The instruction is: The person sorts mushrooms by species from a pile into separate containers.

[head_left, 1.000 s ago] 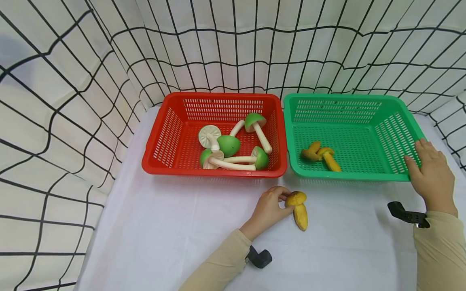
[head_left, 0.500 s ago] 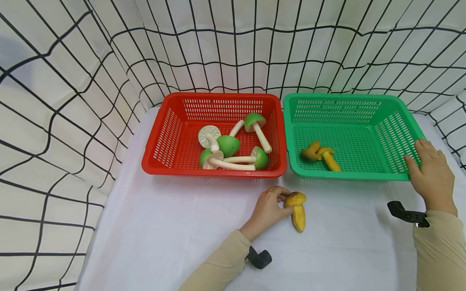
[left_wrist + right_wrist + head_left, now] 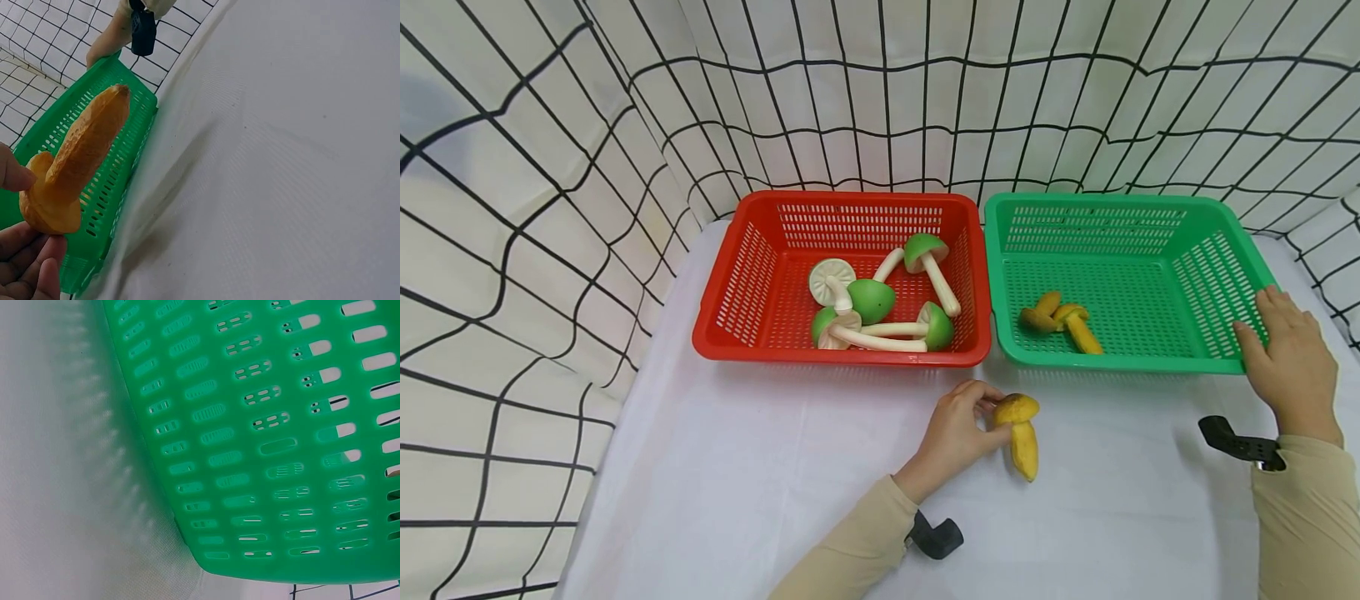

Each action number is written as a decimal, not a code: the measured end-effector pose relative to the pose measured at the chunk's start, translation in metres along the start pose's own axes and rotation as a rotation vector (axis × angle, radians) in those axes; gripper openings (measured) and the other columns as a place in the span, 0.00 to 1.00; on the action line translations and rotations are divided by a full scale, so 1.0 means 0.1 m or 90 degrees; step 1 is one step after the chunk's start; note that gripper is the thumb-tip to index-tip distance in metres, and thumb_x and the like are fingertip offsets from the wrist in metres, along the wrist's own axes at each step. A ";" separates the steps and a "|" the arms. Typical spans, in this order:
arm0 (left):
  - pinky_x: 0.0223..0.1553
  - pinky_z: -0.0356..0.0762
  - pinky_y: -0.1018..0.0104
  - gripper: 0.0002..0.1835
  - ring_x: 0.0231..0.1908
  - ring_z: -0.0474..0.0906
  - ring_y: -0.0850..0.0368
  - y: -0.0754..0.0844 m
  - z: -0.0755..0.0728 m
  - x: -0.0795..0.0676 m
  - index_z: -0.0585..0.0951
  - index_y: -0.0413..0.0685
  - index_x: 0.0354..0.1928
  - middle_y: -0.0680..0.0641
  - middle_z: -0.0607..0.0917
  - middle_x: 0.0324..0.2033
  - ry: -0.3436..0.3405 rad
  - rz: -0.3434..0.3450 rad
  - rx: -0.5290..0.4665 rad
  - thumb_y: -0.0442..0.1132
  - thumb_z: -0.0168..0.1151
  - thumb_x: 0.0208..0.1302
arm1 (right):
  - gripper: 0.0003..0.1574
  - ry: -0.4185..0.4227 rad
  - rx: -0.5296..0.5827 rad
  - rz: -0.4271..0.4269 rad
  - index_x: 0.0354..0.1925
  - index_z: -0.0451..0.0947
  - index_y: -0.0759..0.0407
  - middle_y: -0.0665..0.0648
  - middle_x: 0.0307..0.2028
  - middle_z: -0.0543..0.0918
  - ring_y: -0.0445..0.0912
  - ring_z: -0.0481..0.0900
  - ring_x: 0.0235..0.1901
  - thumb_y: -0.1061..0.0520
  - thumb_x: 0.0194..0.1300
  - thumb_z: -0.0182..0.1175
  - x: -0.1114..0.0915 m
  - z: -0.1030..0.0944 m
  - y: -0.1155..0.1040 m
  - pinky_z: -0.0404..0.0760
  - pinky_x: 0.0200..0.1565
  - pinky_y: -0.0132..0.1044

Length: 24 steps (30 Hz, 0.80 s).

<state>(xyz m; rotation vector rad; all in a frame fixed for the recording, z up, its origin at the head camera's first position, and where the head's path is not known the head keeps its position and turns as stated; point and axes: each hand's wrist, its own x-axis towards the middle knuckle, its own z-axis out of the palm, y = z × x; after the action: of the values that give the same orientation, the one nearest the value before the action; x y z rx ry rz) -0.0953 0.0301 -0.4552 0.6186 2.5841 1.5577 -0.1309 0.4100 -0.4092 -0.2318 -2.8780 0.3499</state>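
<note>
My left hand pinches a yellow mushroom by its cap, in front of the baskets. In the left wrist view the mushroom shows its thick stem slanting up, with thumb and fingertips on either side of the cap. My right hand rests on the right rim of the green basket, fingers fairly straight. Two brownish-yellow mushrooms lie in that basket's near left corner. In the right wrist view the basket's slotted wall fills most of the picture, and the hand is out of sight.
Left of the green basket stands a red basket with several green-capped, white-stemmed mushrooms. Both stand on a white cloth. Black netting over white sheeting rises behind them and on the left side.
The yellow mushroom in my left hand shifted slightly left, then back to the right, its stem turning a little. My right hand stays on the green basket's rim.
</note>
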 end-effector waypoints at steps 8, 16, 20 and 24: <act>0.37 0.76 0.75 0.15 0.35 0.77 0.62 0.11 -0.05 -0.02 0.80 0.42 0.41 0.52 0.80 0.35 0.006 0.022 -0.002 0.33 0.69 0.49 | 0.37 0.001 0.000 0.004 0.69 0.46 0.73 0.71 0.69 0.50 0.59 0.44 0.71 0.49 0.74 0.34 0.00 0.00 -0.01 0.38 0.69 0.48; 0.33 0.70 0.80 0.14 0.34 0.76 0.62 0.19 -0.07 -0.03 0.81 0.43 0.40 0.52 0.79 0.33 0.028 0.064 0.001 0.33 0.69 0.48 | 0.37 0.004 0.003 0.001 0.69 0.46 0.73 0.71 0.69 0.50 0.58 0.44 0.71 0.49 0.74 0.34 -0.01 -0.01 -0.01 0.39 0.69 0.48; 0.33 0.69 0.80 0.14 0.34 0.75 0.63 0.23 -0.09 -0.03 0.81 0.44 0.40 0.53 0.79 0.33 0.031 0.070 0.000 0.34 0.70 0.49 | 0.37 0.005 0.009 -0.002 0.70 0.46 0.72 0.70 0.69 0.50 0.58 0.44 0.71 0.49 0.74 0.34 -0.02 -0.01 -0.01 0.38 0.70 0.48; 0.32 0.68 0.79 0.14 0.34 0.74 0.60 0.28 -0.13 -0.03 0.80 0.43 0.40 0.52 0.79 0.32 0.032 0.069 -0.019 0.34 0.70 0.49 | 0.37 0.005 0.012 -0.003 0.70 0.46 0.72 0.70 0.69 0.50 0.58 0.44 0.71 0.49 0.74 0.34 -0.02 -0.01 -0.01 0.37 0.70 0.47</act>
<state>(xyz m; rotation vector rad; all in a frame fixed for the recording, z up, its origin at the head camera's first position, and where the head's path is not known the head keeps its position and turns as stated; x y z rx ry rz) -0.0878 0.0295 -0.4255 0.7374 2.5994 1.6605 -0.1291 0.4090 -0.4079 -0.2218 -2.8654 0.3735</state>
